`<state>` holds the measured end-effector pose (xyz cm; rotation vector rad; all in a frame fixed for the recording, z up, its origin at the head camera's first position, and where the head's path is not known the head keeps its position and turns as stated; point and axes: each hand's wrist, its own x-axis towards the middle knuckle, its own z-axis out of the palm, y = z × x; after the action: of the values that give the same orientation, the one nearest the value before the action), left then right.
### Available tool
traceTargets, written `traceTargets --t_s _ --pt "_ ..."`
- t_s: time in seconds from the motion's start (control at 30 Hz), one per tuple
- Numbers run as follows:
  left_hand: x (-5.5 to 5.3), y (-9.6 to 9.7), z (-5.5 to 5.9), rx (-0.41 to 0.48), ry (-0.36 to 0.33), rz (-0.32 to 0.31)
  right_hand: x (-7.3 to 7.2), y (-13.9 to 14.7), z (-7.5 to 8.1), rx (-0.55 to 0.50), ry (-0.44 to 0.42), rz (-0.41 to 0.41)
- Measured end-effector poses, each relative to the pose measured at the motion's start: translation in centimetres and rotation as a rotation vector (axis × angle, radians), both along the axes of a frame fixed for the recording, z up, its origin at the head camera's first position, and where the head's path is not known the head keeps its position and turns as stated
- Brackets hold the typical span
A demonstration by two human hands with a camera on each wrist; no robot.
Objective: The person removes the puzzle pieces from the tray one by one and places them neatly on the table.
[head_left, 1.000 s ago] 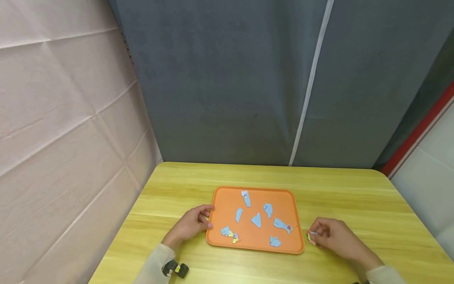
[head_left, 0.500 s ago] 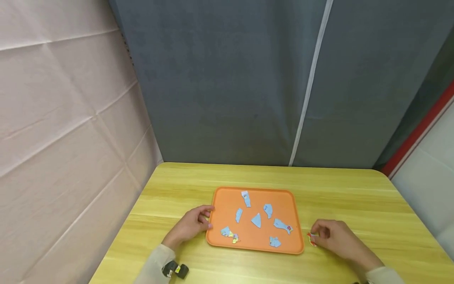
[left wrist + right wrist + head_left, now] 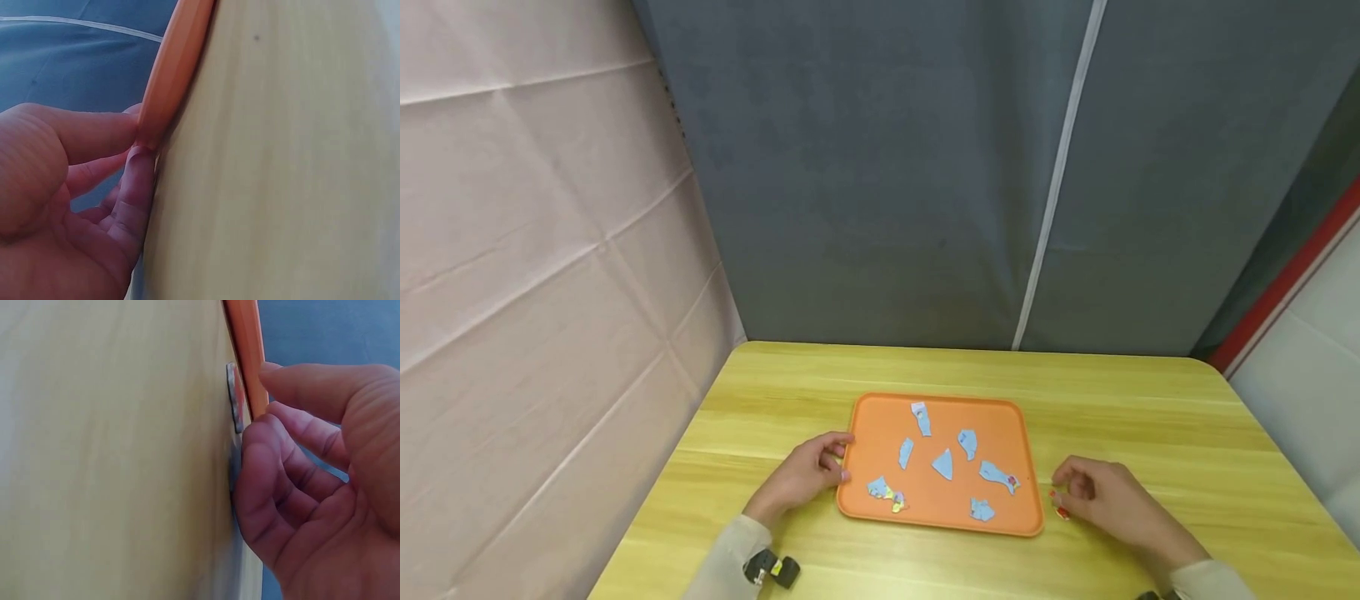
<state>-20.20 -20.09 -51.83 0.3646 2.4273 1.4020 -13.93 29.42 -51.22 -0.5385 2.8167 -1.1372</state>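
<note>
My left hand (image 3: 801,475) holds the left edge of an orange tray (image 3: 940,523). In the left wrist view the thumb and a finger (image 3: 100,134) meet at its rim (image 3: 172,81). My right hand (image 3: 1105,496) is low over the table, just off the tray's right side, fingers loosely bent. A small red-patterned jigsaw piece (image 3: 1062,513) lies by its thumb, partly covered. In the right wrist view this piece (image 3: 235,400) lies flat on the wood, the thumb tip (image 3: 256,440) right at its end and the index finger apart from it.
Several irregular pale-blue pieces lie spread on the tray, among them a triangular one (image 3: 942,464), one with a red figure (image 3: 998,477) and one with yellow parts (image 3: 886,493). A yellow wood table (image 3: 1150,400) bears the tray. Behind hangs a grey curtain (image 3: 880,208).
My right thumb and index finger, earlier close together on the red-patterned piece, are now apart, with the piece lower beside the thumb. The left hand and the tray stay put.
</note>
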Motion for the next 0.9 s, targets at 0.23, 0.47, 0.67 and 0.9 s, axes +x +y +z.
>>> traceTargets --t_s 0.23,0.47,0.67,0.9 --pt "0.0 0.0 -0.1 0.008 0.005 -0.002 -0.6 -0.6 0.3 -0.015 -0.008 -0.009" --pt "-0.1 -0.1 -0.1 0.002 0.005 -0.009 -1.2 -1.6 0.9 -0.025 -0.054 -0.025" --pt "-0.1 -0.2 -0.2 0.003 0.004 -0.009 -1.7 -2.6 0.6 -0.081 -0.064 -0.011" --pt "0.0 -0.2 -0.2 0.002 0.008 -0.007 -2.5 -4.1 0.5 -0.141 -0.071 0.041"
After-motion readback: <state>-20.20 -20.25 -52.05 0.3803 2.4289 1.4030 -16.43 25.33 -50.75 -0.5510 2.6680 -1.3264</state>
